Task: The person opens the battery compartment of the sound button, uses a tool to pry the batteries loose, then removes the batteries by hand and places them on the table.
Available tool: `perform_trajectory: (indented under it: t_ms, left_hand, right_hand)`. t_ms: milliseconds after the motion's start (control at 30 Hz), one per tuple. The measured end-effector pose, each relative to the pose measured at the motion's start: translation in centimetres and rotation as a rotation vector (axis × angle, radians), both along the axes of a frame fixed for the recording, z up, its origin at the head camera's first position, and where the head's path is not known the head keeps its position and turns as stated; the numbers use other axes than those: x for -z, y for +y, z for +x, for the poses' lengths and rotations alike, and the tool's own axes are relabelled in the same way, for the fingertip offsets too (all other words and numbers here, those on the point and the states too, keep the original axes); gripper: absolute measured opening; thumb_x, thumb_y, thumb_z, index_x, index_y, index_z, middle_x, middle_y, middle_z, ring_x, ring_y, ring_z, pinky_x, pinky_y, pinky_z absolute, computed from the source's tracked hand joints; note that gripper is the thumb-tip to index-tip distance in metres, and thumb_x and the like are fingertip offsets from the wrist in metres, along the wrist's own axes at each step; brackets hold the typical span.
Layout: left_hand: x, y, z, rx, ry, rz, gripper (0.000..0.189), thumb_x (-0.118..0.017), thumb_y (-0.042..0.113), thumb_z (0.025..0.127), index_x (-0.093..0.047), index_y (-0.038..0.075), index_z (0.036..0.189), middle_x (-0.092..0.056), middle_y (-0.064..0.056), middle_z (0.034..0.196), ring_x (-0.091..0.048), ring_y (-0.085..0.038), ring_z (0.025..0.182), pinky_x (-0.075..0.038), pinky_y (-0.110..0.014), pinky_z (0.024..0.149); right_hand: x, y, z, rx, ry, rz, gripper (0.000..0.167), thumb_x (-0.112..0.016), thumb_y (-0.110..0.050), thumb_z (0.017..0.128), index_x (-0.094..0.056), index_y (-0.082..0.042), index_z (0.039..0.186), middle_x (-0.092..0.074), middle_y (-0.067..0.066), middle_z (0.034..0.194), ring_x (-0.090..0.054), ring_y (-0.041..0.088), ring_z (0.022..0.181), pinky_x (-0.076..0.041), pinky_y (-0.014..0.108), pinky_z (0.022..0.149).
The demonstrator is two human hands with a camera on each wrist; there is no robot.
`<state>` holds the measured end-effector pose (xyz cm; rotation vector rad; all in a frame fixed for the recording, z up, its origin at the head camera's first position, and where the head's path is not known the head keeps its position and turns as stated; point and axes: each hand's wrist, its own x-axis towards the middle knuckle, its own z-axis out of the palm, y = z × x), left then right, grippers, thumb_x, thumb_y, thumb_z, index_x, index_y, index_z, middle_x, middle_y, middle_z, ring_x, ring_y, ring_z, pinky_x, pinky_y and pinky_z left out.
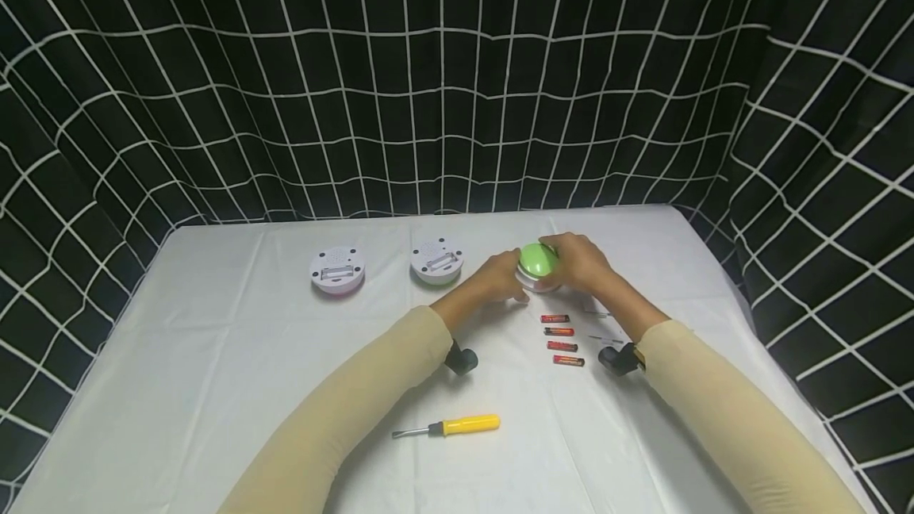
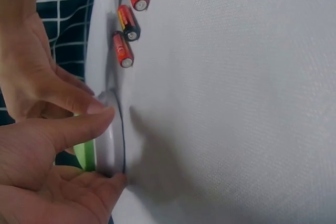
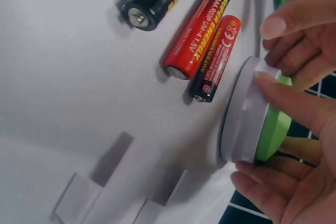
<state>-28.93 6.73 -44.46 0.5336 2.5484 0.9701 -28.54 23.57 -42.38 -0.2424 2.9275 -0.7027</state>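
Note:
A round push button with a green dome and a silvery-white base (image 1: 537,259) sits upright near the back of the table, right of centre. My left hand (image 1: 500,276) holds its left side, and from the opposite side my right hand (image 1: 581,262) grips it. In the left wrist view, thumb and fingers of the left hand (image 2: 58,156) lie round the white base. The right wrist view shows the right thumb on the base (image 3: 247,114), its fingers curving beneath the green dome. Several red-and-black AAA batteries (image 1: 562,346) lie in a column just in front.
Two upturned buttons, one with a pink edge (image 1: 338,270) and one with a green edge (image 1: 437,262), stand to the left with battery bays exposed. A yellow-handled screwdriver (image 1: 471,424) lies nearer me. White plastic pieces (image 3: 110,182) lie beside the batteries. Dark netted cloth (image 1: 428,101) hangs behind.

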Motion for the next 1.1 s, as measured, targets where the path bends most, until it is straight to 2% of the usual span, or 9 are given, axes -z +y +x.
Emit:
perform_trajectory:
  t_ms: [100,300,433,533,633,900,1100]
  left_hand:
    - [0.0,-0.1,0.0,0.006,0.014,-0.007,0.092,-0.084,0.007,0.08,-0.031,-0.003,0.156,-0.041,-0.017,0.158,-0.041,-0.029,0.144,-0.031,-0.035,0.122]
    - [-0.9,-1.1,0.0,0.035,0.115,0.01,0.074,-0.087,0.008,0.076,-0.054,0.002,0.141,-0.062,-0.012,0.138,-0.058,-0.026,0.128,-0.043,-0.034,0.113]
    - [-2.2,-2.1,0.4,0.052,0.173,0.019,0.081,-0.089,0.008,0.074,-0.051,0.003,0.146,-0.06,-0.012,0.141,-0.056,-0.027,0.13,-0.043,-0.036,0.114]
    - [-3.4,-2.9,1.0,0.064,0.211,0.004,0.091,-0.089,0.01,0.076,-0.042,0.002,0.153,-0.053,-0.013,0.149,-0.052,-0.029,0.136,-0.04,-0.039,0.117]
    - [-4.2,-3.8,1.7,0.068,0.263,-0.019,0.092,-0.089,0.015,0.078,-0.04,0.004,0.154,-0.051,-0.011,0.151,-0.052,-0.029,0.135,-0.04,-0.038,0.116]
    - [-5.7,-5.6,3.8,0.069,0.41,-0.06,0.082,-0.088,0.015,0.08,-0.048,0.009,0.151,-0.06,-0.007,0.142,-0.061,-0.027,0.124,-0.05,-0.037,0.106]
    - [-6.1,-7.0,5.1,0.084,0.531,-0.07,0.072,-0.086,0.017,0.081,-0.055,0.01,0.146,-0.066,-0.006,0.134,-0.065,-0.022,0.12,-0.054,-0.034,0.1]
  right_hand:
    - [0.0,0.0,0.0,-0.013,0.021,0.028,0.082,-0.091,-0.012,0.071,-0.054,0.004,0.142,-0.061,0.026,0.135,-0.057,0.043,0.123,-0.044,0.059,0.106]
    - [-1.0,0.6,0.3,-0.07,0.069,0.003,0.081,-0.092,-0.018,0.072,-0.056,0.001,0.142,-0.061,0.024,0.135,-0.057,0.042,0.125,-0.044,0.059,0.107]
    - [-2.2,1.0,0.5,-0.121,0.119,-0.037,0.08,-0.092,-0.02,0.073,-0.057,0.001,0.141,-0.063,0.023,0.134,-0.059,0.04,0.124,-0.046,0.057,0.105]
    - [-3.1,1.1,0.9,-0.158,0.146,-0.07,0.079,-0.093,-0.022,0.073,-0.058,0.002,0.14,-0.065,0.022,0.131,-0.061,0.04,0.123,-0.049,0.055,0.103]
    - [-3.7,1.0,1.4,-0.181,0.15,-0.12,0.079,-0.093,-0.023,0.073,-0.058,0.003,0.139,-0.065,0.023,0.13,-0.062,0.041,0.121,-0.051,0.053,0.102]
    - [-5.0,0.2,3.3,-0.202,0.106,-0.264,0.076,-0.093,-0.023,0.074,-0.059,0.003,0.138,-0.066,0.022,0.129,-0.067,0.038,0.115,-0.056,0.051,0.098]
    - [-5.4,-0.7,4.5,-0.214,0.054,-0.337,0.071,-0.091,-0.022,0.077,-0.06,0.002,0.137,-0.068,0.02,0.127,-0.069,0.034,0.113,-0.058,0.047,0.095]
